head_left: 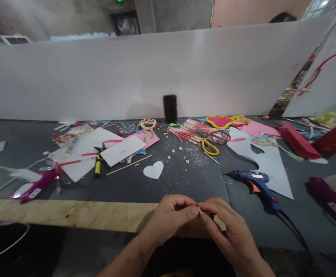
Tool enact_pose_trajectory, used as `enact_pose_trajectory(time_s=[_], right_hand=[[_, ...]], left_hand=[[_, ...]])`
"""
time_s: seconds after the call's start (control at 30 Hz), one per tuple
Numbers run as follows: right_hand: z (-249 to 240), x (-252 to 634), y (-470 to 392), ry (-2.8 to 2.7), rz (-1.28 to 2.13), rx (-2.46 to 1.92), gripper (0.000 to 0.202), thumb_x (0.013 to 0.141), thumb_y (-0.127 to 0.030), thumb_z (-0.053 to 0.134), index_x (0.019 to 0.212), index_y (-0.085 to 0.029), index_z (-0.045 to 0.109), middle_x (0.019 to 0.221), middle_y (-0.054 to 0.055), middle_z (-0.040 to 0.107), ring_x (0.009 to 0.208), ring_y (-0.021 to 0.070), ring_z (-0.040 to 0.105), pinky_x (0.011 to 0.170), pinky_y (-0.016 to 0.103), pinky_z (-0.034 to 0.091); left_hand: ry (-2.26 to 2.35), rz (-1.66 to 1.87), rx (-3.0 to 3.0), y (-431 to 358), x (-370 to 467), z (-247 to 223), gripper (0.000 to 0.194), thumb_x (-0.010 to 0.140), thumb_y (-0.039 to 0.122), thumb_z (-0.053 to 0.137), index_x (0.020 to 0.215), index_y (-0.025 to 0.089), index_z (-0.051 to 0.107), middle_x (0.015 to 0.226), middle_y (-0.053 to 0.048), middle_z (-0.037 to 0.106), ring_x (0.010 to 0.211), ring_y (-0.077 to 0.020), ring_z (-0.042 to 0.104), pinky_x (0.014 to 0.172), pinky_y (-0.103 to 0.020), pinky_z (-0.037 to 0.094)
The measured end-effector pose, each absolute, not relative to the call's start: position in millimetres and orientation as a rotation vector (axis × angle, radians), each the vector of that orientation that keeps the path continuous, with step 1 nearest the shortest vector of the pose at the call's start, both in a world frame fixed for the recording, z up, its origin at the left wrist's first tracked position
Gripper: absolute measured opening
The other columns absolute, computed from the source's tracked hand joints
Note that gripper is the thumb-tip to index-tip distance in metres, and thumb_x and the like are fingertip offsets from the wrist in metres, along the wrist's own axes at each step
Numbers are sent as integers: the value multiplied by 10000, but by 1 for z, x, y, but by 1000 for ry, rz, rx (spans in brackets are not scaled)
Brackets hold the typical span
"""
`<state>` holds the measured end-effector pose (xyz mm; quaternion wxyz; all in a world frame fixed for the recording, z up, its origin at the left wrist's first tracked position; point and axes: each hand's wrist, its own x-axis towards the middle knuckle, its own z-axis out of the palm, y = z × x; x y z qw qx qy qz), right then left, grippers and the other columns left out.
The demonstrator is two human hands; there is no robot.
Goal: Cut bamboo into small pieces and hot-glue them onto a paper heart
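My left hand point(175, 215) and my right hand point(225, 223) meet at the table's front edge, thumbs and index fingers pinched together around a tiny pale piece point(199, 210). Most of that piece is hidden by the fingertips. Beyond my hands, several small pale pieces point(173, 151) and crumbs lie on the dark table point(133, 185). A white paper heart point(154, 170) lies flat, up and to the left of my hands. To the right rests a blue glue gun point(253, 180) on its side, its nozzle pointing left.
A phone point(170, 108) leans upright against the white partition point(127, 77). Yellow-handled scissors point(210, 147), red-and-white sticks point(185, 134) and cut white paper point(274, 169) lie beyond. At left are pliers point(97, 165), a white card point(123, 150) and a purple power strip point(35, 186).
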<state>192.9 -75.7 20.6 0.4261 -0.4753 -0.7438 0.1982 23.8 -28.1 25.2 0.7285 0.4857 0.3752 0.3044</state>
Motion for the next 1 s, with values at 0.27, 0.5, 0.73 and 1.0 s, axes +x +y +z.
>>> enact_pose_trajectory(time_s=[0.27, 0.5, 0.73, 1.0], right_hand=[[21, 193, -75, -1832, 423, -1240, 206, 820, -166, 557, 1017, -227, 564, 828, 8, 623, 684, 102, 589, 621, 210, 496], [24, 193, -72, -1845, 437, -1207, 164, 849, -165, 513, 975, -227, 597, 808, 27, 646, 741, 131, 613, 643, 234, 503], [29, 190, -73, -1840, 393, -1199, 158, 838, -152, 523, 951, -210, 617, 785, 25, 651, 718, 123, 618, 625, 207, 504], [25, 192, -73, -1825, 378, -1272, 152, 844, -186, 521, 970, -214, 603, 804, 30, 656, 719, 130, 623, 629, 222, 514]], left_hand=[[793, 703, 957, -29, 27, 26, 256, 674, 360, 734, 709, 109, 697, 676, -21, 640, 615, -91, 505, 622, -205, 387], [816, 676, 986, -28, 27, 26, 266, 680, 378, 727, 735, 118, 703, 682, -19, 634, 621, -95, 502, 628, -209, 387], [820, 674, 1020, -27, 27, 28, 270, 697, 392, 706, 699, 121, 701, 662, -17, 633, 623, -98, 499, 622, -205, 383], [824, 691, 975, -26, 31, 26, 289, 685, 399, 714, 681, 113, 677, 628, -3, 595, 586, -84, 466, 593, -197, 363]])
